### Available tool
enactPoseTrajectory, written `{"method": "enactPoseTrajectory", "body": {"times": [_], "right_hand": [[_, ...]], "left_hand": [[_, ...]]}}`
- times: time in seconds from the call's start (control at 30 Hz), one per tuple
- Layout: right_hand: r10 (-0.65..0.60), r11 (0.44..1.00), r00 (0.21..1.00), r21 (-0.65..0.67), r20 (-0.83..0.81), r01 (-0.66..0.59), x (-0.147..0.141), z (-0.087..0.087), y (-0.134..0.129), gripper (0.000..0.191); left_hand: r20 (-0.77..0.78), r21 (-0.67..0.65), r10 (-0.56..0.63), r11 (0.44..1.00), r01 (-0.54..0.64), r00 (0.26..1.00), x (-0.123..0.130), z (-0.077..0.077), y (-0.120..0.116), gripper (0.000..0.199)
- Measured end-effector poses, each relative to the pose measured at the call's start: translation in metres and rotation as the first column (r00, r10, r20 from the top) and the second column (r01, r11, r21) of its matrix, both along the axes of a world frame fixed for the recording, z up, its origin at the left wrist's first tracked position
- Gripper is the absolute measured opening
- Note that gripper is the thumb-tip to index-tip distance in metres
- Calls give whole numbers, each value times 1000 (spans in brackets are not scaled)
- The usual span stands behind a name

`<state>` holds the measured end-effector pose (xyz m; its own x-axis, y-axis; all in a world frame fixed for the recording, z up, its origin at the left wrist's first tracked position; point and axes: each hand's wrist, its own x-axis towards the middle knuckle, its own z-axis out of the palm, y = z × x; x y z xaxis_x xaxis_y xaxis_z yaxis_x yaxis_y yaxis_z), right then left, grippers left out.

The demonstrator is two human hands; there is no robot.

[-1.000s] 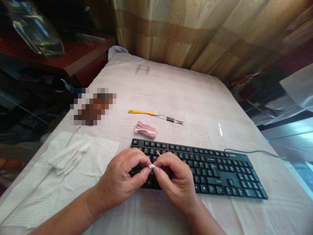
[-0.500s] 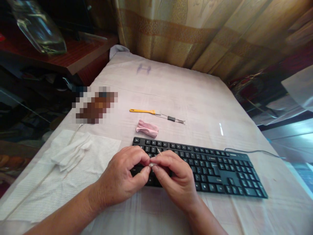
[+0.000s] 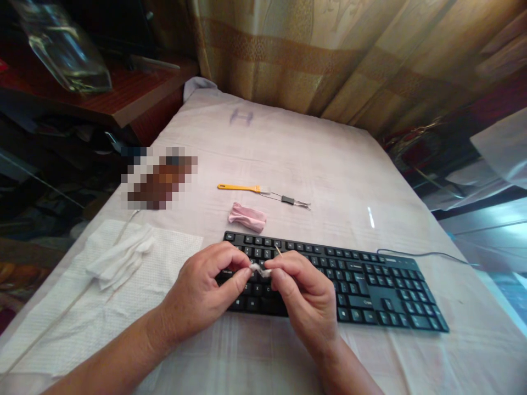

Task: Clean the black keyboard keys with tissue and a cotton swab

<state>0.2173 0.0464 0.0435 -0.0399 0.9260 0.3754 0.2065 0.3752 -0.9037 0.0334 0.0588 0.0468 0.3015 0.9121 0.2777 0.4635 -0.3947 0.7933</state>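
Observation:
My left hand (image 3: 206,282) pinches one end of a small twisted wisp of white cotton (image 3: 257,268) between thumb and forefinger. At the cotton's other end, my right hand (image 3: 307,293) is closed in a pinch, with a thin pale toothpick (image 3: 279,250) sticking up from its fingers. Both hands hang above the left part of a black keyboard (image 3: 358,285) and hide some of its keys. Just behind the keyboard lies a folded pink cloth (image 3: 247,217). Further back are a yellow-handled brush (image 3: 239,188) and a metal tweezer-like tool with a dark grip (image 3: 287,200).
White paper towel (image 3: 173,252) with a crumpled white cloth (image 3: 121,255) on it lies at the left, a cord nearby. Behind it is a blurred-out brown object (image 3: 160,181). A glass jar (image 3: 69,55) stands on the wooden desk (image 3: 140,90). The keyboard's cable (image 3: 424,254) runs right.
My hands have drawn slightly apart, the right one moving rightward with the toothpick. The wisp of cotton is now stretched out in view between them.

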Motion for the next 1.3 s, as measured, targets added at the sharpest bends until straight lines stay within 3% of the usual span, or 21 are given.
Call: {"method": "enactPoseTrajectory", "body": {"times": [0.13, 0.47, 0.7, 0.83, 1.0, 1.13, 1.3], "right_hand": [[50, 998, 999, 37, 15, -51, -3, -1, -1, 19], [20, 999, 998, 25, 51, -22, -4, -4, 1, 20], [84, 996, 994, 18, 64, -86, -4, -5, 1, 28], [70, 996, 996, 58, 53, -73, -4, -4, 1, 23], [47, 997, 998, 65, 47, -50, -4, -1, 0, 18], [50, 996, 996, 74, 74, -56, -3, 0, -1, 12], [64, 995, 994, 72, 89, -71, -4, 0, -1, 11]], "left_hand": [[15, -20, 10, 1000, -9, 1000, 2, 0, 0, 11], [79, -9, -75, 997, 76, 994, 3, 2, -2, 4], [52, -27, -58, 998, 60, 997, 2, -4, -3, 13], [62, -35, -63, 997, 65, 996, 2, -4, -3, 13], [136, -179, -89, 977, 113, 987, 2, 3, -1, 22], [218, -339, -134, 918, 204, 967, 2, 7, 0, 39], [289, -470, -85, 855, 219, 954, 0, 8, 1, 37]]}}
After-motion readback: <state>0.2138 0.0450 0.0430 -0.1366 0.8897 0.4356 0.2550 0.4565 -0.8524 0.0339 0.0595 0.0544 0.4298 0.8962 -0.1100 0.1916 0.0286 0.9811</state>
